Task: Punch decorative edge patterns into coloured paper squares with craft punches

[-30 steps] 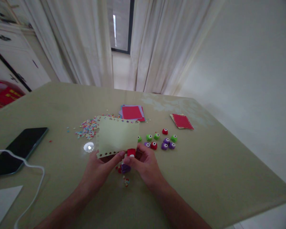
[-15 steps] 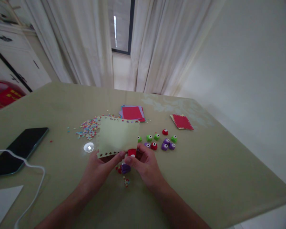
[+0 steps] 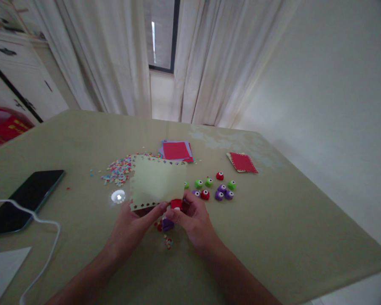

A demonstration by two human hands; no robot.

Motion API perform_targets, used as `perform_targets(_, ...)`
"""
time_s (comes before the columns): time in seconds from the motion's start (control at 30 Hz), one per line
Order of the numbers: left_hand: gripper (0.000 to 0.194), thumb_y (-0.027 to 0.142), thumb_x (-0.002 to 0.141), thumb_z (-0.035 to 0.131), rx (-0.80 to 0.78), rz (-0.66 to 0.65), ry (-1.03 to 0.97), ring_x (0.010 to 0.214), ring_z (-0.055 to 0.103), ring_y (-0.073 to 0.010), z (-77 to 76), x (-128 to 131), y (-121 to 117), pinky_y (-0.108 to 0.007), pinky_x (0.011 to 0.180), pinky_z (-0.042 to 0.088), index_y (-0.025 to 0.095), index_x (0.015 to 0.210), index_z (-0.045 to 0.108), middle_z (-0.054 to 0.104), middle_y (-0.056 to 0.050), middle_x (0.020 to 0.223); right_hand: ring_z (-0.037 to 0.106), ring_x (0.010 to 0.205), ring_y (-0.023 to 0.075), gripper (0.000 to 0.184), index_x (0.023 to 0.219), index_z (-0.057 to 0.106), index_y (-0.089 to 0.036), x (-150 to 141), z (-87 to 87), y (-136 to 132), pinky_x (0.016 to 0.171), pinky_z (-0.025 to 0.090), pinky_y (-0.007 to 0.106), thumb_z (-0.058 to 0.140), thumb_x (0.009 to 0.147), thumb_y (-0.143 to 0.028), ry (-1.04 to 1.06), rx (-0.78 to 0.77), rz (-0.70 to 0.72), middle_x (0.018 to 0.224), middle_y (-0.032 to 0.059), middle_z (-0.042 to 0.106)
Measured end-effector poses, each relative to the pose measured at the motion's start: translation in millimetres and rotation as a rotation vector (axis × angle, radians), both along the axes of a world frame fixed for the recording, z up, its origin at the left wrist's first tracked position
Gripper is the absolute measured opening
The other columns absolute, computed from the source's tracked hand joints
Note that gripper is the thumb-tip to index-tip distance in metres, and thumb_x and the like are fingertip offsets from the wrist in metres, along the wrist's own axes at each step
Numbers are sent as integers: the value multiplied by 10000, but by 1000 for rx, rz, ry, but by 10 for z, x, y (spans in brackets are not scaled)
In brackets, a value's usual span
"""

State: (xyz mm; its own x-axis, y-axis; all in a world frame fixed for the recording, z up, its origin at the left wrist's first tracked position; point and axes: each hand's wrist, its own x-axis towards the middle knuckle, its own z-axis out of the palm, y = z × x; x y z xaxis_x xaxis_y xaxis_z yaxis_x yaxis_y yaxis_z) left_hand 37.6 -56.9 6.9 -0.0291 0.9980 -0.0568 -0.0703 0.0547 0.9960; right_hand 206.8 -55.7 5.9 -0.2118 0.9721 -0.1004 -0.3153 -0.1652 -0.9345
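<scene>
My left hand (image 3: 127,226) pinches the near edge of a pale yellow paper sheet (image 3: 157,182), its thumb lying along that edge. Small punched shapes line several of the sheet's borders. In my right hand (image 3: 197,220) is a small red craft punch (image 3: 176,204), gripped between thumb and fingers at the sheet's near right corner. How far the paper sits inside the punch is hidden. Just below my hands a purple craft punch (image 3: 167,224) rests on the table, beside some red paper bits (image 3: 158,226) and a little cluster of mixed confetti (image 3: 168,243).
Several green, purple and red eye-topped punches (image 3: 219,195) stand to the right. Behind the sheet are a confetti pile (image 3: 118,170) and stacked coloured paper (image 3: 176,151). Red-topped sheets (image 3: 243,162) lie farther right. A phone (image 3: 25,199), white cable (image 3: 47,221) and white paper (image 3: 4,271) occupy the left.
The yellow sheet and the red punch have shifted very slightly to the right. Both hands keep their hold.
</scene>
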Motion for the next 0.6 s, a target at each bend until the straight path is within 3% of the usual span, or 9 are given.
perform_targets(0.23,352,443,783,913,9,-1,19,971,835,-333,-74,-17,7,-439,914,674,198,1015,813,873,-94,1037,710,859,209,428,968,721,-245,6,10,-13,772,572,321,979,688,-440,-5,-4,3,891,5,754)
perform_targets(0.6,353,483,803,893,18,18,40,967,832,-332,11,-24,-11,-420,911,665,190,993,835,872,-104,1033,685,755,177,486,921,708,-221,-10,10,10,706,563,300,1018,605,-423,-2,-5,16,825,-9,739)
